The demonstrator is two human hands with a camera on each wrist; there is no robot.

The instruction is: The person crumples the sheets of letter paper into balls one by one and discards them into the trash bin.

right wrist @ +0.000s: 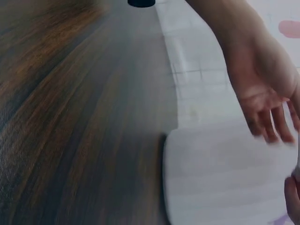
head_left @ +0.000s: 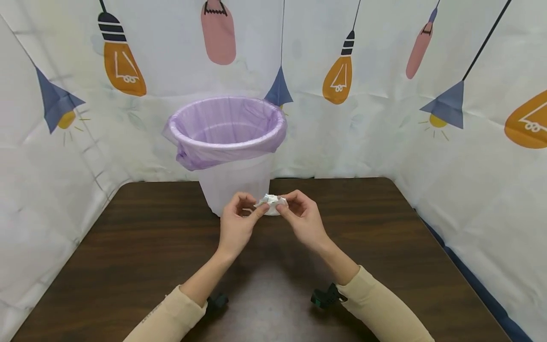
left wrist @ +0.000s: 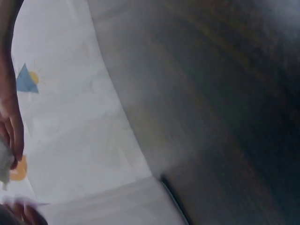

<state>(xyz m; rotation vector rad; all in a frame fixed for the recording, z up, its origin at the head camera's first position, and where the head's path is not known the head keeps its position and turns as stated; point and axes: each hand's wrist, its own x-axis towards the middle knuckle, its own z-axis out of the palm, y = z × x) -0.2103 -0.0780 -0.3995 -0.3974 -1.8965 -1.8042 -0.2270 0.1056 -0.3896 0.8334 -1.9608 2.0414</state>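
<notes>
A small crumpled piece of white paper or tissue [head_left: 273,202] is held up between both hands in the head view. My left hand [head_left: 239,223] pinches its left side between thumb and fingers. On its right side, my right hand [head_left: 305,221] pinches it the same way. Just behind the hands stands a white bin [head_left: 232,178] with a purple bag [head_left: 231,152] folded over its rim. In the left wrist view, part of the crumpled white piece [left wrist: 4,161] shows at the left edge. The right wrist view shows only a sliver of it, beside fingertips.
A dark wooden table [head_left: 162,256] lies beneath the arms, with the bin near its back edge. White cloth [head_left: 342,133] printed with lamps and bulbs surrounds the table's back and sides. Dark devices [head_left: 326,297] are worn at both wrists.
</notes>
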